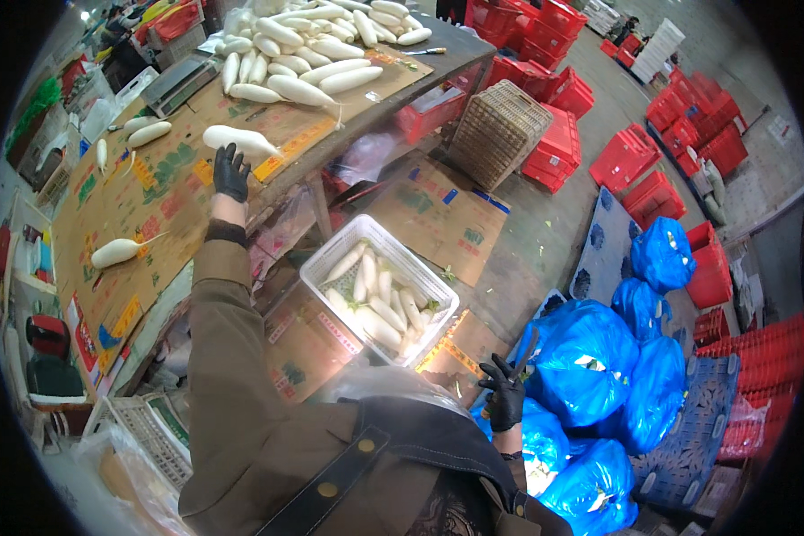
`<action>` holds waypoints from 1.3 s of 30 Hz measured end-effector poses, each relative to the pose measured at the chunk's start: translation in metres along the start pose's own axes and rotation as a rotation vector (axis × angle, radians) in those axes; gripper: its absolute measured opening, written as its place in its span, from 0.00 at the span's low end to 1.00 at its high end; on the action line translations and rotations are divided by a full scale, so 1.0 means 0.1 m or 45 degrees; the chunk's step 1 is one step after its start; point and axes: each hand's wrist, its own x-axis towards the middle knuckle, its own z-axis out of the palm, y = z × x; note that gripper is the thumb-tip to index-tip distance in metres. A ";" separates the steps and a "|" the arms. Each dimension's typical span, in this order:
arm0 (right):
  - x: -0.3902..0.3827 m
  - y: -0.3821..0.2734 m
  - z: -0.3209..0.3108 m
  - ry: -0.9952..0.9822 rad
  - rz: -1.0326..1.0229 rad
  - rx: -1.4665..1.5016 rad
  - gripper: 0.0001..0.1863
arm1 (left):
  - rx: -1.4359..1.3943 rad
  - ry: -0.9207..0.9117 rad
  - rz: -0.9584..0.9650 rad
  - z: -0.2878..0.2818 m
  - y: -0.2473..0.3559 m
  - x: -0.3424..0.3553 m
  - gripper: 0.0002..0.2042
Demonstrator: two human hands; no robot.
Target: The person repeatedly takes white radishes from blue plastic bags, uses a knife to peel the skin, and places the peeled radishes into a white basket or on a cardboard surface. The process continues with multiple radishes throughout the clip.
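Note:
My left hand (231, 175), in a black glove, reaches over the cardboard-covered table. Its fingers are stretched out and the fingertips meet the near edge of a white radish (239, 140); I cannot tell if they press on it. Low on the right, my right hand (504, 394), also black-gloved, is closed on a knife (528, 350) whose dark blade points up and away. Between my hands, on the floor side, a white plastic basket (317, 279) holds several white radishes. A single radish (116, 253) with a thin root lies on the table's left part.
A large radish pile (308, 40) covers the table's far end, near a scale (180, 85) and another knife (424, 52). Stuffed blue bags (585, 362) crowd my right. Beyond stand a wicker-like crate (500, 134), red crates (625, 156) and blue pallets (603, 241).

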 end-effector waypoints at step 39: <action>-1.22 0.84 -2.03 -0.103 0.055 0.475 0.22 | 0.844 -1.267 -1.814 0.75 -2.97 -6.05 0.16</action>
